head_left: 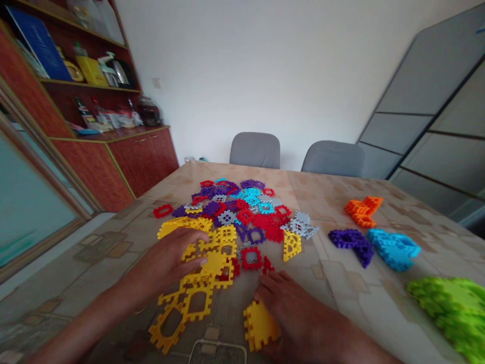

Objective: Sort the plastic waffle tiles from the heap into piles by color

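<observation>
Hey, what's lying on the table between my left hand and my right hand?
In the head view, yellow plastic building pieces and a red square piece lie between your left hand and right hand.

White wall (227, 76), red-brown wooden shelf cabinet (113, 146), two grey chairs (254, 150), grey panel (428, 116)

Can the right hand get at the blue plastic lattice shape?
Probably yes: only patterned tablecloth lies between the right hand and the blue plastic lattice shape; the purple plastic shape sits beside that path.
</observation>
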{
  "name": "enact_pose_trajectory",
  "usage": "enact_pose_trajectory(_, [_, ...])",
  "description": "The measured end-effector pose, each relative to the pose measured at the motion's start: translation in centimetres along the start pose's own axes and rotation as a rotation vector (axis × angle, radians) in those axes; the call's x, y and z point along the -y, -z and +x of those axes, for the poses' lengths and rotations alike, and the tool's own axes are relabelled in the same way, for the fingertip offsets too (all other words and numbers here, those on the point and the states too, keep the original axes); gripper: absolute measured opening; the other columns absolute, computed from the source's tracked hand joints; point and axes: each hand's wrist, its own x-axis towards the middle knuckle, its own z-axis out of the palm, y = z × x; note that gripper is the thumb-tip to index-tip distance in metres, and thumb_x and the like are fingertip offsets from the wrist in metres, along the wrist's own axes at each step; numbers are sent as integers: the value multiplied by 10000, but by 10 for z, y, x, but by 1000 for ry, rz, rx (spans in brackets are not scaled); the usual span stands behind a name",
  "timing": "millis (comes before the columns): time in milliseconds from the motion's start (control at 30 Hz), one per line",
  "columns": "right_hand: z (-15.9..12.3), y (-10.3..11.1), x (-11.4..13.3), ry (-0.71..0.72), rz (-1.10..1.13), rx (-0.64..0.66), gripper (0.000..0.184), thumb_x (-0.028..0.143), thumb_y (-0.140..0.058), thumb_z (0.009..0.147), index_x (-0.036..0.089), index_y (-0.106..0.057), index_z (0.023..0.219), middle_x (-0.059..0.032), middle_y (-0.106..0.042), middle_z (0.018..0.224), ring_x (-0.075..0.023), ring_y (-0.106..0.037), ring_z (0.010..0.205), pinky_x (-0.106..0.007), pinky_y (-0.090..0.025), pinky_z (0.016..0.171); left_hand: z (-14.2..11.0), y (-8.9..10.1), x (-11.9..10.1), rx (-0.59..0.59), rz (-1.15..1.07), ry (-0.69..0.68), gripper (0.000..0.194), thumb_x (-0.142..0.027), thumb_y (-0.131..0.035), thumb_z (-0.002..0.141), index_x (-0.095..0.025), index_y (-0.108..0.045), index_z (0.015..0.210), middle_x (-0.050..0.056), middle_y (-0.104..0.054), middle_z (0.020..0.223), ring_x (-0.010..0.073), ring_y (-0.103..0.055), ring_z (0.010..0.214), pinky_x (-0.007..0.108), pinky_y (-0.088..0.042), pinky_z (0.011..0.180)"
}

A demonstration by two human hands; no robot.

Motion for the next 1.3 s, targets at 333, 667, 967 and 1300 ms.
enact_pose_trajectory(333, [-1, 0, -2, -105, -36, 1, 832, 444, -894, 631, 164, -584, 1349, -162, -557, 1425, -361, -469, 1320, -472, -278, 1163, 2, -22, -10, 122, 41, -46, 547, -116, -660, 783, -262, -611, 1308, 80, -671, 1311, 288, -593, 1229, 433, -439, 1065])
enact_pose_trajectory(667, [-9, 5, -19, -30, -31, -19, 769, 518, -851, 686, 218, -599, 1347, -119, -559, 1441, -331, -480, 1310, -461, -297, 1143, -6, -25, -28, 217, 83, -81, 752, -314, -852, 700, -292, -571, 1398, 88, -637, 1358, 351, -548, 1271, 503, -403, 1102])
enact_pose_trajectory(967, [-12, 14, -16, -52, -83, 1, 750, 442, -854, 714, 216, -583, 1376, -124, -590, 1401, -340, -503, 1280, -482, -315, 1131, -8, -40, -46, 124, 147, -24, 618, -315, -792, 779, -250, -590, 1360, 134, -620, 1370, 369, -559, 1266, 533, -431, 1080])
enact_pose_trajectory(1300, [-19, 33, -16, -82, -125, -136, 397, 353, -706, 887, 162, -659, 1233, -137, -661, 1208, -303, -593, 1126, -426, -457, 990, -18, -43, -65, 156, -177, -2, 773, -208, -748, 786, -381, -440, 1474, 31, -519, 1506, 293, -499, 1357, 452, -426, 1126])
